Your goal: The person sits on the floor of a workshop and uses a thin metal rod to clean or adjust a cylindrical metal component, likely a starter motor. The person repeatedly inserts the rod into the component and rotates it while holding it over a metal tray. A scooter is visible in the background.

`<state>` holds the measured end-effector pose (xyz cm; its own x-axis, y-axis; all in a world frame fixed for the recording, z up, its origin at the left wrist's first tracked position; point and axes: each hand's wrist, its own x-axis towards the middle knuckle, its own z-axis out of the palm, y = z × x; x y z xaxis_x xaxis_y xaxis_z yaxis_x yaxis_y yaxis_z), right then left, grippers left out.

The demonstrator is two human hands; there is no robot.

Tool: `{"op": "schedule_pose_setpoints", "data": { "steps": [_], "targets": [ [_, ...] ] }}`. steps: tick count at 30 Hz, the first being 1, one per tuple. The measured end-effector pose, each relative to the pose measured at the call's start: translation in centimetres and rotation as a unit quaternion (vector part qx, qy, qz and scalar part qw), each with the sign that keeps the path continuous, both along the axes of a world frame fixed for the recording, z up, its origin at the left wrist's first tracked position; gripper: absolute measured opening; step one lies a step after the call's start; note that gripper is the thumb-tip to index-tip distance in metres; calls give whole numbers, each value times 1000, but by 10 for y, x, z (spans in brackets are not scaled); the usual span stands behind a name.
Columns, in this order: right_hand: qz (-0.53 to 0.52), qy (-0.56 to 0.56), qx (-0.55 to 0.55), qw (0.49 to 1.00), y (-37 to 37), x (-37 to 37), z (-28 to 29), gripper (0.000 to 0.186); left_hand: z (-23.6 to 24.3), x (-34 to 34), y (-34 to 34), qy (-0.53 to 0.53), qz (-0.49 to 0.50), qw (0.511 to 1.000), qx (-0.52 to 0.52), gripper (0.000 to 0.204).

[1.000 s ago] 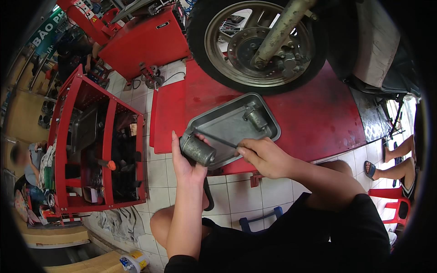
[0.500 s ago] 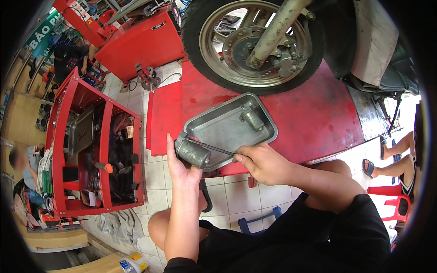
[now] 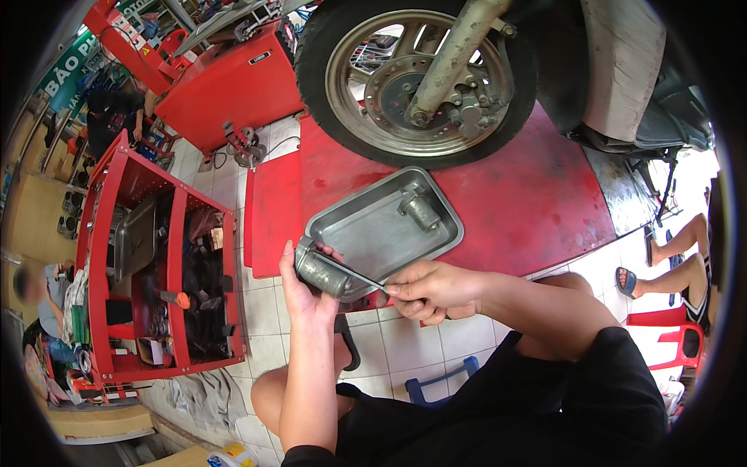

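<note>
My left hand (image 3: 308,300) is wrapped from below round a grey cylindrical starter motor (image 3: 322,274), tilted, above the near left corner of a metal tray (image 3: 354,227). A thin metal rod-like tool (image 3: 355,272) slants along the motor's upper side, its far end near the motor's left end. My right hand (image 3: 437,291) grips the tool's other end; the fingers hide any handle, so its exact kind cannot be told. A second, smaller starter motor (image 3: 420,210) lies inside the tray at the right.
The tray rests on a red platform (image 3: 513,210), under a motorcycle's front wheel (image 3: 342,132). A red tool cart (image 3: 180,272) stands at the left, and a blue stool (image 3: 443,380) is below my hands. Other people are at the left and right edges.
My right hand has dropped lower and turned, so the tool slopes down more steeply toward it. The left hand still holds the motor. The whole view has shifted slightly.
</note>
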<state>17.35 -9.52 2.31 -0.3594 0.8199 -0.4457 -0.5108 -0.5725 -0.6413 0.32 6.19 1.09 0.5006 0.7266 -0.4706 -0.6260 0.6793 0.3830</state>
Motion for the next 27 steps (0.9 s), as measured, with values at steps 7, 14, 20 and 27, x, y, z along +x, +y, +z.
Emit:
{"op": "schedule_pose_setpoints", "data": {
  "steps": [7, 14, 20, 27],
  "targets": [
    [-123, -574, 241, 773, 1, -21, 12, 20, -12, 1, 1, 60, 29, 996, 59, 35],
    [-41, -546, 236, 803, 3, -6, -10, 19, -16, 10, -1, 130, 32, 989, 62, 29],
    [11, -540, 173, 823, 10, 5, -6, 33, -21, 14, -5, 182, -21, 980, 81, 29],
    [81, -471, 156, 865, 5, 12, 13, 35, -27, 22, 1, 144, -85, 985, 38, 31]
  ]
}}
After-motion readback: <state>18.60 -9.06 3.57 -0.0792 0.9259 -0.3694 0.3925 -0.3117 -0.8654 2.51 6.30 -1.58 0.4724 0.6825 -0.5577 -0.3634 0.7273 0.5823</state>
